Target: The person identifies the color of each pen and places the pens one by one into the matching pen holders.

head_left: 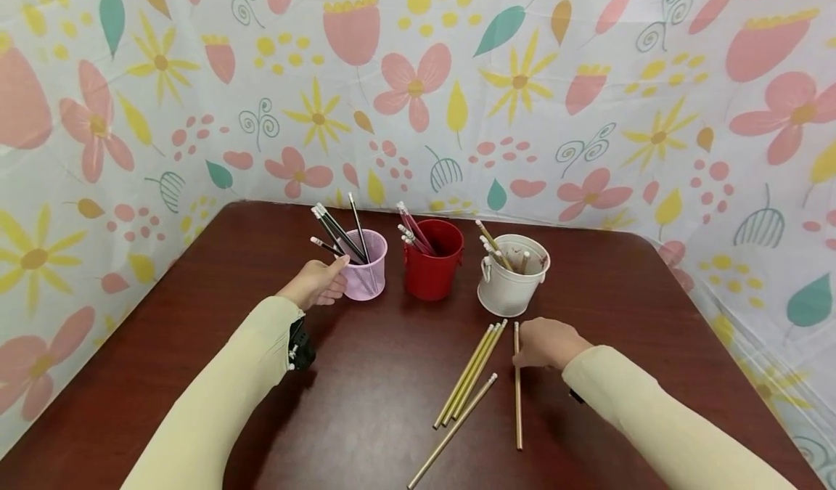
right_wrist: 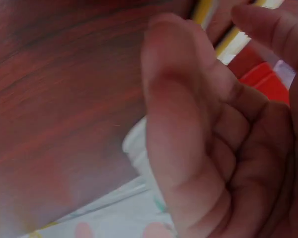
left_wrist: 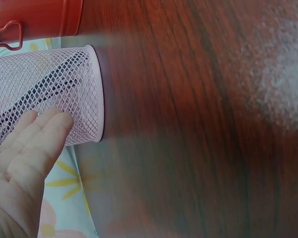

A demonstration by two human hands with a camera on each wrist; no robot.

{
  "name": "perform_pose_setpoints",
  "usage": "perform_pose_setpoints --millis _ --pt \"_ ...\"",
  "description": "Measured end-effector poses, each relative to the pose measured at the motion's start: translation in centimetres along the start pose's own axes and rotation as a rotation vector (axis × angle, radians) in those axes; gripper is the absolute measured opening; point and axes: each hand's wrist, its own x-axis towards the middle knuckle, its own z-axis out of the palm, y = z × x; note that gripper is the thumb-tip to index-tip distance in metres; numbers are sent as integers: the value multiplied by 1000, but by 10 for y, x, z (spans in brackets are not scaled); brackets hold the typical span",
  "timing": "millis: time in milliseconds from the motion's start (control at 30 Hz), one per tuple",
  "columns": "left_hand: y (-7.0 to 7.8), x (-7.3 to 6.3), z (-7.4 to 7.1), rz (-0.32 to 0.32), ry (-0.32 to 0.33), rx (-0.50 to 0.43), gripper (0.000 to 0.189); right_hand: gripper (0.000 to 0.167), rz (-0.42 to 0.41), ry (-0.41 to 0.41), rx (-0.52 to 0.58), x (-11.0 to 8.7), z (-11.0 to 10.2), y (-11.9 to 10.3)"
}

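Note:
At the left, my left hand [head_left: 320, 283] rests against the lilac mesh pencil cup [head_left: 364, 287], its thumb near the rim. In the left wrist view its extended fingers [left_wrist: 44, 131] lie along the mesh. Black pencils [head_left: 336, 230] stand in that cup. My right hand [head_left: 548, 343] reaches down over a single gold pencil [head_left: 519, 410] on the table. In the blurred right wrist view its fingers [right_wrist: 174, 114] are bent, with the thumb apart from them. Just left of it lie three gold pencils [head_left: 469, 377] side by side, and another gold pencil [head_left: 452, 432] slants nearer the front.
A red bucket [head_left: 431, 276] with dark red pencils stands in the middle of the row. To its right is a white bucket [head_left: 508, 294] holding several gold pencils. Behind the dark wooden table [head_left: 353, 388] hangs a flowered cloth [head_left: 418, 156].

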Motion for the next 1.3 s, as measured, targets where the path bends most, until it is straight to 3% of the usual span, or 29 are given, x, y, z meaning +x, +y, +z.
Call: perform_pose_setpoints --millis 233,533,700,933,1300 --pt "-3 2 7 -14 1 -12 65 28 26 -104 97 6 13 10" --pt "0 3 8 15 16 -19 65 22 33 -78 317 10 17 14" --pt "-3 2 5 12 15 -24 65 27 14 -89 284 13 16 8" --pt "-3 1 3 21 12 -23 65 23 -62 -18 196 15 9 3" --pt "1 1 2 9 11 -23 65 15 -273 72 321 -3 -37 -8"
